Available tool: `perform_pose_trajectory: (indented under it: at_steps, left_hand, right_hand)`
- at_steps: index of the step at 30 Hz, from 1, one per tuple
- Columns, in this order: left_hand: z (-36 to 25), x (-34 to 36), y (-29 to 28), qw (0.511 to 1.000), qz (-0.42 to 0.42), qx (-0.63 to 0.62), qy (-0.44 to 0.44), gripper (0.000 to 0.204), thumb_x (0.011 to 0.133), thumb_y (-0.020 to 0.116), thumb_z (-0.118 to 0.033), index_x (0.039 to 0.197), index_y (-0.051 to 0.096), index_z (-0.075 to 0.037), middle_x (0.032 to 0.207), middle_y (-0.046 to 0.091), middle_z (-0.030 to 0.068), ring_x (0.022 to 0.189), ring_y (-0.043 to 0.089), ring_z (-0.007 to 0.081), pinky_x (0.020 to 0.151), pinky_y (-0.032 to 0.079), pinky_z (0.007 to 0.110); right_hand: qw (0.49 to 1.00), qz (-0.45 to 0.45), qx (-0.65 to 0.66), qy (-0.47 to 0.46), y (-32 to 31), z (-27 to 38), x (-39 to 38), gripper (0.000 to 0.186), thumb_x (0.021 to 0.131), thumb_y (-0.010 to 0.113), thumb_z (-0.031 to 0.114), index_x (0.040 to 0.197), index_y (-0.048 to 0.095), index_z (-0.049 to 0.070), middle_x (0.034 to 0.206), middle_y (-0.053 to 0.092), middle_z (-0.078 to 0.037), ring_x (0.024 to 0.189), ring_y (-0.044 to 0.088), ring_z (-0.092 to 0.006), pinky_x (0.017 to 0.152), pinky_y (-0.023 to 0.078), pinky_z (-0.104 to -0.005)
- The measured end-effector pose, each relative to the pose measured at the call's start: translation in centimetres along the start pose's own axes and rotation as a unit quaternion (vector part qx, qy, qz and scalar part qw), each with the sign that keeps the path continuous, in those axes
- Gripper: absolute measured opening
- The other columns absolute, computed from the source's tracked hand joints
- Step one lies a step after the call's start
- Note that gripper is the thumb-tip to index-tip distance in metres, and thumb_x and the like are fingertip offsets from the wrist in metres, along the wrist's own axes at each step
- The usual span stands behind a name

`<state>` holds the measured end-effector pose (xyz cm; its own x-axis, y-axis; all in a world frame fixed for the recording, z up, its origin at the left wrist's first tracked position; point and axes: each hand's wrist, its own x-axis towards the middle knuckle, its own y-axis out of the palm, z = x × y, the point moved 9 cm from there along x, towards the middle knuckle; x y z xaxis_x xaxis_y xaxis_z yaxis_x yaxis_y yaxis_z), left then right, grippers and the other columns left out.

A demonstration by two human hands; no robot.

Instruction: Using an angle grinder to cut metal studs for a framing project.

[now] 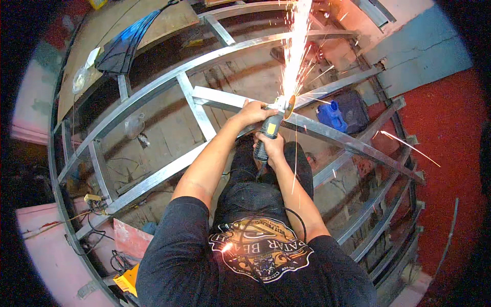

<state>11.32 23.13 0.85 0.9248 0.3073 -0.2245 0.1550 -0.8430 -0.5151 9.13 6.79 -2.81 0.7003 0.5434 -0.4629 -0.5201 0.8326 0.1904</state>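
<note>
An angle grinder [272, 126] with a grey body and a yellow patch is in both my hands. My right hand [272, 146] wraps around its rear body, near the cord. My left hand [253, 111] grips its front end, close to the silvery square steel tube [337, 137] that runs under the tool. The orange-brown disc [290, 106] stands on edge at the tube, and a bright stream of sparks [296, 56] shoots away from me. Glare hides the exact spot where disc and metal meet. Cord lies across my lap.
A welded steel frame with a curved rail [169, 77] and cross tubes surrounds me. Beyond it lie a blue jug [331, 116] and dark case [358, 110] at right, a plywood sheet [163, 23] at far left. Cables [94, 227] tangle at lower left beside a socket block [92, 198].
</note>
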Motion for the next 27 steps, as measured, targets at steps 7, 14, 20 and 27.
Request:
perform_pose_trajectory:
  at_steps: [7, 14, 20, 27]
  left_hand:
    - [0.76, 0.38, 0.33, 0.999, -0.002, -0.032, -0.006, 0.070, 0.091, 0.069, -0.072, 0.120, 0.084, -0.010, 0.109, 0.081, 0.0209, 0.119, 0.070, 0.0357, 0.130, 0.008, 0.053]
    - [0.49, 0.37, 0.38, 1.000, 0.019, -0.008, -0.012, 0.072, 0.092, 0.067, -0.073, 0.116, 0.084, -0.007, 0.108, 0.081, 0.0214, 0.120, 0.070, 0.0355, 0.130, 0.008, 0.055]
    - [-0.01, 0.32, -0.19, 0.998, -0.003, 0.059, -0.003, 0.072, 0.092, 0.068, -0.074, 0.117, 0.084, -0.008, 0.106, 0.081, 0.0191, 0.108, 0.072, 0.0352, 0.123, 0.031, 0.047]
    - [0.28, 0.43, 0.08, 1.000, -0.013, 0.016, 0.006, 0.074, 0.091, 0.066, -0.074, 0.110, 0.084, -0.005, 0.106, 0.081, 0.0192, 0.118, 0.071, 0.0343, 0.130, 0.009, 0.053]
  right_hand:
    - [1.000, -0.008, -0.010, -0.002, 0.05, 0.24, -0.04, 0.025, 0.087, 0.085, 0.005, 0.103, 0.066, 0.002, 0.079, 0.072, -0.009, 0.060, 0.071, -0.0207, 0.056, 0.059, -0.0352]
    - [1.000, -0.004, -0.021, -0.002, -0.06, 0.14, 0.11, 0.023, 0.088, 0.084, 0.005, 0.102, 0.067, 0.002, 0.078, 0.072, -0.008, 0.060, 0.071, -0.0206, 0.057, 0.059, -0.0355]
    - [1.000, 0.002, -0.028, 0.002, -0.02, 0.14, 0.18, 0.022, 0.089, 0.085, 0.007, 0.100, 0.067, 0.002, 0.078, 0.072, -0.009, 0.059, 0.071, -0.0207, 0.056, 0.057, -0.0350]
    - [0.999, -0.025, -0.023, 0.014, -0.17, 0.19, -0.24, 0.024, 0.089, 0.086, 0.007, 0.103, 0.066, 0.002, 0.080, 0.072, -0.009, 0.059, 0.070, -0.0212, 0.055, 0.058, -0.0354]
